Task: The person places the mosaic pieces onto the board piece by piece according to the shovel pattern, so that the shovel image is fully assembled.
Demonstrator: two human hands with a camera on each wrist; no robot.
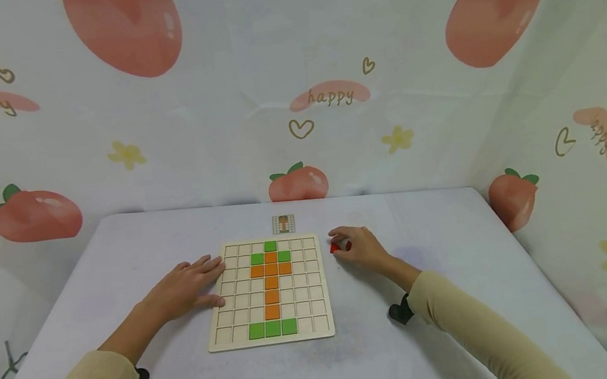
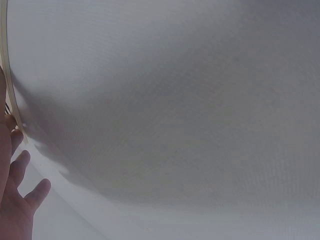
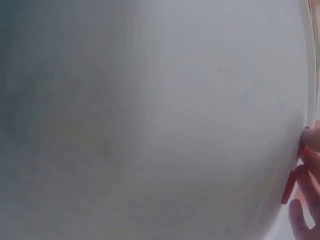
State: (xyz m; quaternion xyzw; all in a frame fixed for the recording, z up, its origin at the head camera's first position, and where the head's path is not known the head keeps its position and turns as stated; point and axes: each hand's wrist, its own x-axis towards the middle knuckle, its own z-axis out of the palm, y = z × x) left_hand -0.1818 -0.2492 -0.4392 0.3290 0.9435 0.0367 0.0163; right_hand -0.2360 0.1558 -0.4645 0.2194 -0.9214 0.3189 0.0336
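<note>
A square wooden grid board (image 1: 238, 302) lies on the table, with orange tiles (image 1: 271, 283) in a column and short crossbar. Green tiles (image 1: 273, 328) sit at the column's top, upper sides and foot. My left hand (image 1: 186, 290) rests at the board's left edge, fingers extended; the left wrist view shows only some of its fingers (image 2: 42, 189). Right of the board, my right hand (image 1: 361, 248) pinches a red tile (image 1: 334, 248) at its fingertips. Another red tile (image 1: 349, 245) shows by its fingers; in the right wrist view one red tile (image 3: 288, 187) stands tilted beside them.
Behind the board lies a small pattern card (image 1: 283, 224) with a gridded picture. A white cloth covers the table (image 1: 437, 229), and a printed fruit curtain (image 1: 224, 123) hangs behind it. Some dark cord (image 1: 10, 366) shows at the left edge.
</note>
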